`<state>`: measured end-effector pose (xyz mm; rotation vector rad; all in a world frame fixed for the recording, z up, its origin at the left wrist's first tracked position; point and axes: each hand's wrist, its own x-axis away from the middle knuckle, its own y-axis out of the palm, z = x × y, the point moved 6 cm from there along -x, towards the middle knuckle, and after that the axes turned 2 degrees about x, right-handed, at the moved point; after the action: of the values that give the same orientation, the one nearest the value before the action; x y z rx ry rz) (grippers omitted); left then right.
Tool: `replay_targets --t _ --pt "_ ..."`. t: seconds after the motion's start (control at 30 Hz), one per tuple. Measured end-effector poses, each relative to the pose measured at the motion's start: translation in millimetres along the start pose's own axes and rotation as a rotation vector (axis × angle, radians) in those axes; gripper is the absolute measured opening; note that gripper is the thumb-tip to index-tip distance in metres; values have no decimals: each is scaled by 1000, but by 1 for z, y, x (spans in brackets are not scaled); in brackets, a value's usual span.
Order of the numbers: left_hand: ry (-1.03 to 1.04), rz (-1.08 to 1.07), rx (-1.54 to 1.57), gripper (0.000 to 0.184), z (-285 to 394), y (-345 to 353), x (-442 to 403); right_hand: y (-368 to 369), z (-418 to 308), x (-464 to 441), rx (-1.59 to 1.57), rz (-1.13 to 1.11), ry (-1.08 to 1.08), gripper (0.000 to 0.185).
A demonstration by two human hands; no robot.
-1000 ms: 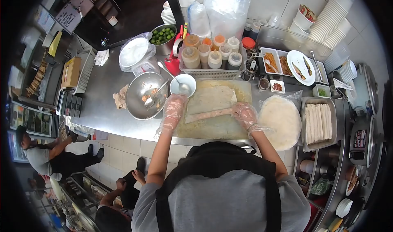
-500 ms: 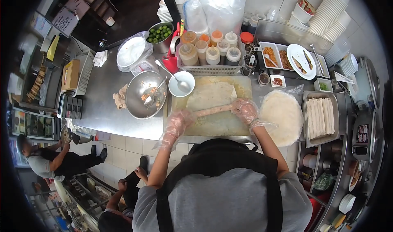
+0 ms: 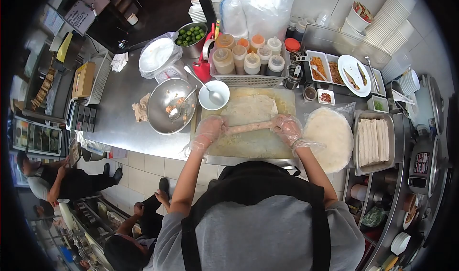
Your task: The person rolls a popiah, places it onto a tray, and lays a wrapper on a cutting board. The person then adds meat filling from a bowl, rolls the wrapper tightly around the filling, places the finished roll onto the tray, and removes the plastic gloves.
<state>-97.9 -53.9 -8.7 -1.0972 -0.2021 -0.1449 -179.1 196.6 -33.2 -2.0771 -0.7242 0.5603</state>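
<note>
A long, thin uncooked spring roll (image 3: 248,127) lies crosswise on the cutting board (image 3: 239,149). Its left end is in the curled fingers of my left hand (image 3: 210,129), which wears a clear plastic glove. The same kind of glove covers my right hand (image 3: 287,129), closed around the right end. Just beyond the roll, a pale flat wrapper (image 3: 251,106) lies on the board. My fingers hide both ends of the roll. To the right, a stack of round wrappers (image 3: 329,139) rests on plastic, beside a metal tray (image 3: 375,168) of several finished rolls (image 3: 374,139).
At the board's left stand a steel bowl (image 3: 159,96) with filling scraps and a white bowl (image 3: 206,99) with a spoon. Behind the board is a basket (image 3: 246,81) of sauce bottles. Food trays (image 3: 315,56) line the back right. Two people are at the lower left.
My left hand has shifted slightly up and left along the roll, its wrist turning. The right hand stays almost in place. The person at the bottom left has leaned further into view.
</note>
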Motion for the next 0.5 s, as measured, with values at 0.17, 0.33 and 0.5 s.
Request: replay_targets --t 0.17,0.33,0.5 --pt "129 240 -331 17 7 9 10 -3 -4 0 1 -6 3 19" --pt "106 411 -355 27 7 38 47 -3 -3 1 9 48 -41 19" --pt "-16 220 -311 58 13 55 58 -4 -5 0 23 29 -13 22"
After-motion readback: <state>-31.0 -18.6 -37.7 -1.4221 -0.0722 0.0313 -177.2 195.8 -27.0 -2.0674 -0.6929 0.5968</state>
